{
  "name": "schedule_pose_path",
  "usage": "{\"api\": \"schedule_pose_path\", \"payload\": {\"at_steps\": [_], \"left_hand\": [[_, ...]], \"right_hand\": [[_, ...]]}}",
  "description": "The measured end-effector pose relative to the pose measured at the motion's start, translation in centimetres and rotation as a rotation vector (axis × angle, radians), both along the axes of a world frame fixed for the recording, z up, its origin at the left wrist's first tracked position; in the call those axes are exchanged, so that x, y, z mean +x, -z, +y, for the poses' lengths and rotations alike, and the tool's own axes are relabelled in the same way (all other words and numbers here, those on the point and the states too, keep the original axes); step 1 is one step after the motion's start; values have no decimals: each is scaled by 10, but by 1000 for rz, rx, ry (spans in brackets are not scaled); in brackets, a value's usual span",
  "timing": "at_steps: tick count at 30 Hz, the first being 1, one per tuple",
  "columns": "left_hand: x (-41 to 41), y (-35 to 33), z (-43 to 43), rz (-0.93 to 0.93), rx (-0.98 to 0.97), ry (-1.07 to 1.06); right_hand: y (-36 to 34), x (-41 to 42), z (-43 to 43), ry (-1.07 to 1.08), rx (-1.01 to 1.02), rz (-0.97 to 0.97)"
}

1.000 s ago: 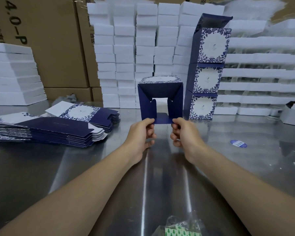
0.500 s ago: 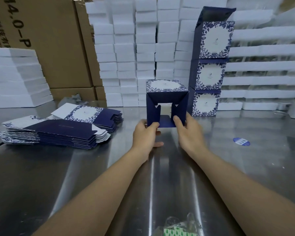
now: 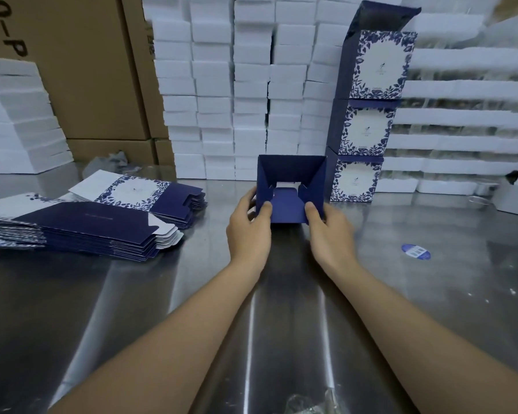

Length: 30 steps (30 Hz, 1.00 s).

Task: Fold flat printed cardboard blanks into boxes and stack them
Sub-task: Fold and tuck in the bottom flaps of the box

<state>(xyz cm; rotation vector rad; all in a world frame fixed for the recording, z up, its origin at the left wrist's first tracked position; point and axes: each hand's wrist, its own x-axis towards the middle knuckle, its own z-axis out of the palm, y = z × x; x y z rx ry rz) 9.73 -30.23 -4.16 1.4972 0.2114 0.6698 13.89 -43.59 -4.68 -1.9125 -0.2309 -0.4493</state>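
A half-folded box [image 3: 290, 186] lies on its side on the steel worktop [image 3: 431, 294], its open mouth turned toward the person, so the dark blue inside shows. The left hand [image 3: 248, 225] grips its left wall, thumb pressed on the inner face at the near edge and fingers [image 3: 251, 196] curled round the outside. The right hand [image 3: 329, 231] holds the right wall the same way with its thumb inside; its other fingers are hidden behind the wall, so how far they wrap cannot be told. At the far end of this box the flaps are turned inward but do not meet: a pale gap shows between them, and a rounded tongue lies flat along the floor of the box. That end looks only partly closed, so tucking and locking it seems to be the step in hand, with the near mouth open as well. Just to the right of the box and a little behind it stand three finished boxes [image 3: 368, 115] stacked one on another, the top one's lid flap raised. Well to the left of the box lie two thick piles of flat blanks [image 3: 81, 225], so most of the work appears to remain. Behind the box rises a wall of white foam blocks [image 3: 237, 85].
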Motion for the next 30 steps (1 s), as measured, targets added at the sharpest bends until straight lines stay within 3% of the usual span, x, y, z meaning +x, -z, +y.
{"api": "schedule_pose_path", "payload": {"at_steps": [7, 17, 22, 25, 30], "left_hand": [[5, 1, -2, 57, -24, 68], [12, 1, 8, 17, -194, -35], [11, -1, 8, 14, -211, -44], [8, -2, 7, 11, -187, 41], [6, -3, 4, -22, -29, 202]], "right_hand": [[-1, 6, -3, -18, 192, 55], [0, 0, 1, -5, 49, 4], [-2, -3, 0, 67, 7, 116], [-1, -2, 0, 38, 11, 115], [1, -2, 0, -123, 197, 40]]}}
